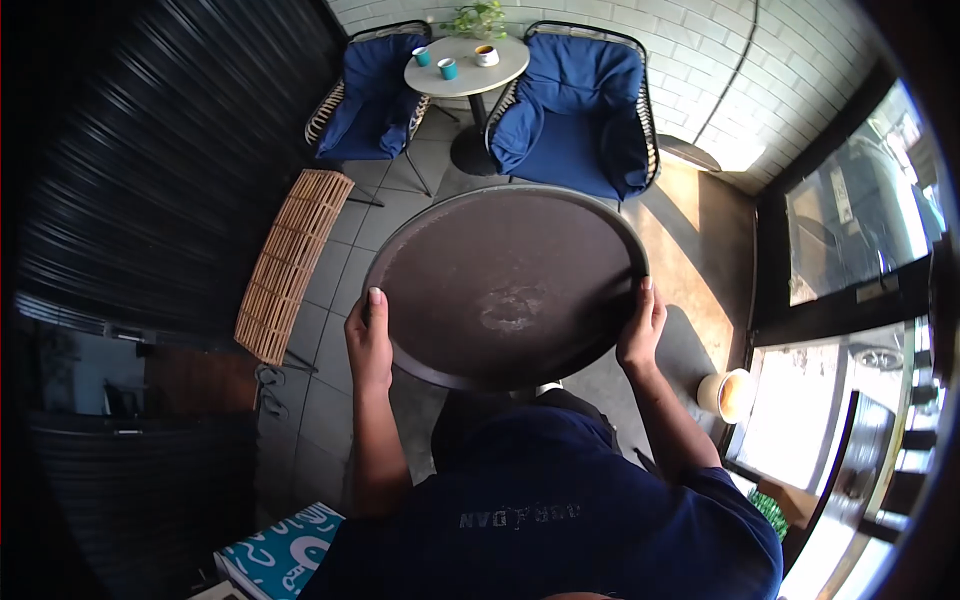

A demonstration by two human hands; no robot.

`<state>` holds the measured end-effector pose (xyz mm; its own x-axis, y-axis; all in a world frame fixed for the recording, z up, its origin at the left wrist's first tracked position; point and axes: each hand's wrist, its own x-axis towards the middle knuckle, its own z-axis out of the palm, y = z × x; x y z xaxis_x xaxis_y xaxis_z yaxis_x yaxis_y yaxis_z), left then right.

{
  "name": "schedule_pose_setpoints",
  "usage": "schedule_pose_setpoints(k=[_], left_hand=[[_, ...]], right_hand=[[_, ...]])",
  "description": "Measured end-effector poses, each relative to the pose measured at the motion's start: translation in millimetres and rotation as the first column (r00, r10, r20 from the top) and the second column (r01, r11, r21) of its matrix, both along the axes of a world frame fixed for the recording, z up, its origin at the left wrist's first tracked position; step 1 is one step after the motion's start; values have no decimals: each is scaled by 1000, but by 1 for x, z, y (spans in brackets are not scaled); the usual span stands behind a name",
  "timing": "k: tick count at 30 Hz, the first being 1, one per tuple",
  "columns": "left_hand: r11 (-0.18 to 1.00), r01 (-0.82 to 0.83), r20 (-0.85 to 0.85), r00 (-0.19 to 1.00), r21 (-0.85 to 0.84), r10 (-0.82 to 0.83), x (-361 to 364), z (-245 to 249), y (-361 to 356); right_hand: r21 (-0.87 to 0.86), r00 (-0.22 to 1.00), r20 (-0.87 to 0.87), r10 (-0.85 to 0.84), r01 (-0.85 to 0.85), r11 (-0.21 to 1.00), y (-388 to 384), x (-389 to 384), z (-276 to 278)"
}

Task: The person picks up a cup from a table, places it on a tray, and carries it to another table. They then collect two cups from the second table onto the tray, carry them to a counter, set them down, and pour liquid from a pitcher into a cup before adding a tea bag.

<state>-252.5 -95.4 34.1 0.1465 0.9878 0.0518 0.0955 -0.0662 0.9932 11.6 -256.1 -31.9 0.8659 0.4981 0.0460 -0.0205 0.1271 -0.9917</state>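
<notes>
A large round dark-brown serving tray [450, 260] is held out level in front of my body, with a pale worn patch near its middle and nothing standing on it. My left hand [370, 340] grips the left rim, thumb up over the edge. On the opposite rim my right hand [642, 325] is closed the same way; its fingers beneath are partly hidden. Beyond the tray is a small round table [505, 66] bearing two teal cups [447, 69] [421, 57] and a white cup [487, 57] with something orange-brown in it.
Blue-cushioned chairs [580, 100] [375, 90] flank the table. A woven rattan bench [292, 265] stands at left by a black corrugated wall. To the right are a cream pot [726, 396] and glass doors [850, 190]. A teal patterned box [283, 550] lies at lower left.
</notes>
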Motion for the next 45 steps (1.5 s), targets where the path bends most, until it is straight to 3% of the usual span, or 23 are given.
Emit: schedule_pose_setpoints(k=[7, 10, 13, 17, 19, 20, 23, 27, 29, 33, 36, 37, 40, 45], left_hand=[[984, -160, -54, 986, -76, 156, 12, -24, 81], [988, -149, -57, 988, -47, 146, 20, -35, 138], [972, -237, -1, 972, -3, 237, 27, -46, 202], [984, -178, 62, 982, 22, 176, 15, -50, 290], [964, -248, 109, 965, 94, 238, 21, -37, 328], [974, -218, 104, 972, 68, 211, 14, -40, 348], [973, -216, 89, 974, 77, 209, 5, -44, 397], [962, -196, -4, 980, 188, 200, 10, -46, 446], [957, -180, -48, 980, 227, 195, 18, -50, 467], [955, -171, -107, 974, 242, 202, 42, -61, 515], [951, -178, -163, 961, 252, 223, 65, -61, 556], [956, -158, -201, 957, 248, 210, 72, -59, 566], [964, -138, -258, 946, 229, 197, 94, -54, 600], [988, -15, -444, 892, 153, 82, 126, -43, 641]], right_hand=[[14, 998, 37, 51, -52, 999, 103, 23, -18], [-24, 997, 44, 71, -70, 997, 156, 30, -25], [-38, 992, 18, 124, -123, 992, 215, 35, -43], [10, 988, -45, 148, -147, 989, 293, 33, -40], [-148, 940, 49, 337, -327, 933, 328, 41, -31], [-157, 941, 41, 335, -325, 933, 342, 45, -27], [0, 918, -16, 396, -396, 918, 392, 55, -27], [-27, 920, -106, 376, -381, 924, 459, 84, -36], [-204, 928, 28, 372, -359, 911, 496, 103, -43], [-272, 932, 53, 358, -331, 903, 585, 149, -67], [-279, 921, 72, 382, -349, 895, 663, 192, -114], [-363, 885, 185, 428, -343, 866, 689, 214, -145], [-536, 874, 62, 482, -378, 754, 763, 237, -169], [-678, 804, 158, 573, -334, 655, 850, 264, -238]])
